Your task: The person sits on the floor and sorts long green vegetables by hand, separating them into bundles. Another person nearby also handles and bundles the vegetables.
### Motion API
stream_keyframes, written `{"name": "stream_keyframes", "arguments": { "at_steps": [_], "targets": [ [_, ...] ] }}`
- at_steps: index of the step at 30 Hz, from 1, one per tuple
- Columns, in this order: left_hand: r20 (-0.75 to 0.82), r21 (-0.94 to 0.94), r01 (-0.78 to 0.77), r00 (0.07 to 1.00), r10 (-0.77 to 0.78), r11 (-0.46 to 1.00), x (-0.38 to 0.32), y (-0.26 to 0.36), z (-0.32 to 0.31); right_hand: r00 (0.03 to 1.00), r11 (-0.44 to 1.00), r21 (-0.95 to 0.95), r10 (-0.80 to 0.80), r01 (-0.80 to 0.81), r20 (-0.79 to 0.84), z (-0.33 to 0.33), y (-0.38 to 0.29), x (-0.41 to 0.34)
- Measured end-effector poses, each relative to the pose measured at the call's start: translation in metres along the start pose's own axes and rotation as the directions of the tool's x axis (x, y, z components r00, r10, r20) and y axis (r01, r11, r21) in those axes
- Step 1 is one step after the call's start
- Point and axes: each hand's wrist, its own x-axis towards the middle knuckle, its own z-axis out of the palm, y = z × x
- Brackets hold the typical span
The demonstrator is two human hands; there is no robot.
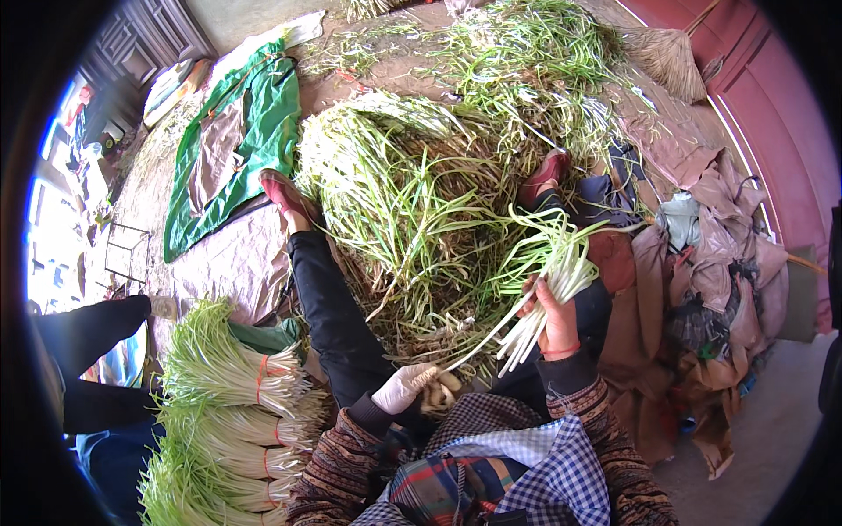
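Observation:
My right hand (556, 317) grips a loose bunch of long white-stemmed green shoots (569, 266), which look like garlic greens. Their leafy tops spread up and left, and the white ends point down. In a pale glove with bare-looking fingertips, my left hand (411, 386) pinches the lower end of a single stalk (483, 340) that runs up to the bunch. Between my legs lies a large heap of unsorted greens (408, 191) with dry brown matter in it. Left of my left sleeve, several bundles (263, 380) tied with red bands are stacked in a row.
A green sheet (230, 151) lies at the far left. Another heap of greens (526, 46) is at the back, by a straw broom (664, 62). Crumpled sacks and cloths (710, 263) pile up on the right, near a red door (776, 112). Another person's dark-clad leg (99, 329) shows at left.

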Motion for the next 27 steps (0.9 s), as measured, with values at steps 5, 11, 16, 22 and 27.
{"name": "stream_keyframes", "arguments": {
  "at_steps": [5, 11, 16, 22, 27],
  "targets": [
    [-0.298, 0.108, -0.119, 0.943, 0.147, 0.987, 0.021, -0.006, 0.009, 0.973, 0.986, -0.166, 0.071, -0.035, 0.221, 0.004, 0.014, -0.001],
    [-0.324, 0.146, 0.102, 0.945, -0.05, 0.984, 0.056, -0.02, 0.014, 0.91, 0.948, 0.086, 0.265, -0.307, 0.32, 0.013, 0.051, -0.002],
    [-0.624, 0.717, 0.152, 0.575, 0.529, 0.681, 0.097, -0.027, -0.098, 0.928, 0.874, 0.372, 0.198, -0.314, 0.317, -0.004, 0.044, 0.016],
    [-0.663, 0.743, 0.492, 0.631, 0.402, 0.454, 0.127, -0.037, -0.175, 0.859, 0.796, 0.429, 0.208, -0.426, 0.467, -0.01, 0.042, 0.018],
    [-0.534, 0.844, 0.402, 0.698, 0.478, 0.355, 0.119, -0.027, -0.151, 0.853, 0.84, 0.315, 0.284, -0.441, 0.439, -0.008, 0.046, 0.018]
  ]
}}
